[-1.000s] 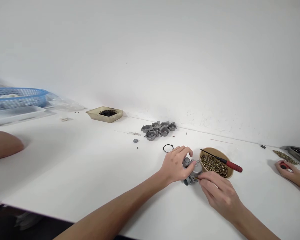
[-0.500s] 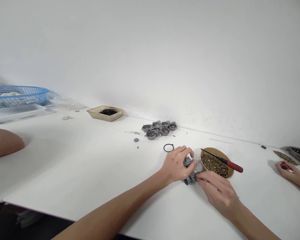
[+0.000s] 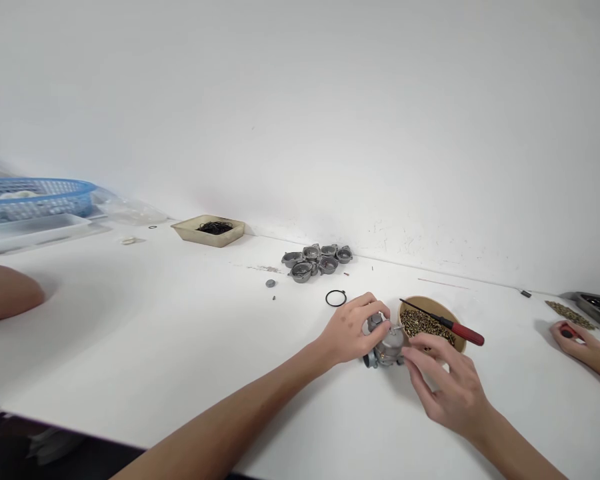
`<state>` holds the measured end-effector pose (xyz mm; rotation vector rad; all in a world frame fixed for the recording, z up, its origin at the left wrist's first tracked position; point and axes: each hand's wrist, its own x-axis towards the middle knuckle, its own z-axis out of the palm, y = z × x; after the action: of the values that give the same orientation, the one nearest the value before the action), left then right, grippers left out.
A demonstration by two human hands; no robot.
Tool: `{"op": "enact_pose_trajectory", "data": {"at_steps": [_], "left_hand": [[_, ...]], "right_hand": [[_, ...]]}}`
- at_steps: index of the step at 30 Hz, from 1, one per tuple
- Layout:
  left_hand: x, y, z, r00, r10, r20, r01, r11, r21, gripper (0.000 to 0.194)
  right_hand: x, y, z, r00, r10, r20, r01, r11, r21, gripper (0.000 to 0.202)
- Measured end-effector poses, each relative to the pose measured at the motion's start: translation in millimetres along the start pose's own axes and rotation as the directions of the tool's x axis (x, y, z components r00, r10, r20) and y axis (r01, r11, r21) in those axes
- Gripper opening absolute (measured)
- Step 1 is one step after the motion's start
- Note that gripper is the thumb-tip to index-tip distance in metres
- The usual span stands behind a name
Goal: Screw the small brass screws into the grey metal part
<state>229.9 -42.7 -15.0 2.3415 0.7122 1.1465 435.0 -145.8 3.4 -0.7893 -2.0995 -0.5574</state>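
Note:
A grey metal carburetor (image 3: pixel 391 345) stands on the white table, a round cap on its left part. My left hand (image 3: pixel 355 331) is closed around its upper left side, with thumb and fingers on the cap area. My right hand (image 3: pixel 445 383) is at the carburetor's right side, thumb and fingertips drawn together against the body. Whatever the fingertips pinch is too small or hidden to make out. Just behind it, a tan bowl (image 3: pixel 461 320) holds many brass-coloured screws (image 3: pixel 427 325). Across the bowl lies a screwdriver (image 3: pixel 465 332) with a red and black handle.
Several grey float bowls (image 3: pixel 301 270) sit by the wall. A black rubber ring (image 3: pixel 336 298) and a small grey cap (image 3: pixel 271 283) lie nearer. A tan tray (image 3: pixel 200 237) holds black rings. At right, another person's hand (image 3: pixel 575 340) holds something red and black, near loose screws (image 3: pixel 570 315).
My right hand has moved from the carburetor's front to its right side, uncovering more of the body. My left hand keeps its hold. The view has shifted slightly.

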Motion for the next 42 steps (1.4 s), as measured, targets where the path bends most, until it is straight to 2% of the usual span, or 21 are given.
{"op": "enact_pose_trajectory", "data": {"at_steps": [2, 4, 7, 9, 10, 12, 14, 16, 25, 29, 32, 37, 42], "left_hand": [[0.7, -1.5, -1.2, 0.998, -0.027, 0.048, 0.030, 0.997, -0.070, 0.026], [1.5, -2.4, -3.2, 0.992, -0.062, 0.107, 0.077, 0.987, -0.143, 0.029], [2.4, -2.4, -9.9, 0.973, -0.087, 0.216, 0.139, 0.962, -0.237, 0.033], [2.7, -1.8, -15.7, 0.952, -0.070, 0.299, 0.150, 0.955, -0.256, 0.036], [2.7, -1.5, -18.1, 0.939, -0.058, 0.340, 0.151, 0.955, -0.254, 0.041], [2.3, -1.4, -20.5, 0.912, -0.033, 0.408, 0.144, 0.959, -0.245, 0.063], [1.5, -2.4, -19.3, 0.897, -0.015, 0.441, 0.137, 0.959, -0.246, 0.084], [0.6, -4.2, -15.7, 0.899, 0.002, 0.438, 0.120, 0.961, -0.250, 0.090], [-1.3, -8.3, -10.2, 0.913, 0.026, 0.408, 0.068, 0.975, -0.213, 0.078], [0.4, -8.7, -14.3, 0.893, 0.027, 0.450, 0.089, 0.968, -0.235, 0.078], [2.5, -13.0, -19.6, 0.871, 0.090, 0.482, 0.070, 0.950, -0.303, 0.075], [3.7, -19.7, -27.7, 0.838, 0.163, 0.521, 0.038, 0.934, -0.354, 0.069], [4.9, -9.4, -30.3, 0.830, 0.199, 0.521, 0.028, 0.918, -0.396, 0.061]], "right_hand": [[-2.8, 4.4, -2.8, 0.998, 0.054, 0.036, -0.056, 0.997, 0.055, 0.027], [-5.3, 7.2, -4.5, 0.988, 0.093, 0.124, -0.104, 0.991, 0.081, 0.036], [-8.2, 8.6, -4.0, 0.952, 0.124, 0.281, -0.152, 0.985, 0.080, 0.050], [-9.5, 8.8, -2.0, 0.929, 0.143, 0.341, -0.180, 0.980, 0.079, 0.055], [-10.0, 9.0, -0.8, 0.922, 0.152, 0.356, -0.193, 0.978, 0.081, 0.055], [-10.8, 9.7, 1.2, 0.916, 0.164, 0.366, -0.214, 0.972, 0.099, 0.054], [-11.3, 10.9, 2.1, 0.916, 0.171, 0.362, -0.230, 0.965, 0.125, 0.051], [-11.7, 12.3, 2.1, 0.918, 0.178, 0.355, -0.241, 0.960, 0.142, 0.049], [-13.2, 14.3, 3.4, 0.932, 0.173, 0.320, -0.234, 0.958, 0.164, 0.041], [-15.0, 14.3, 3.4, 0.936, 0.159, 0.314, -0.220, 0.960, 0.171, 0.040], [-14.8, 14.4, 2.2, 0.945, 0.145, 0.293, -0.207, 0.960, 0.190, 0.039], [-8.7, 13.2, -0.6, 0.972, 0.134, 0.193, -0.175, 0.961, 0.213, 0.036], [-5.9, 28.4, -11.6, 0.979, 0.197, 0.053, -0.200, 0.977, 0.068, 0.027]]}}
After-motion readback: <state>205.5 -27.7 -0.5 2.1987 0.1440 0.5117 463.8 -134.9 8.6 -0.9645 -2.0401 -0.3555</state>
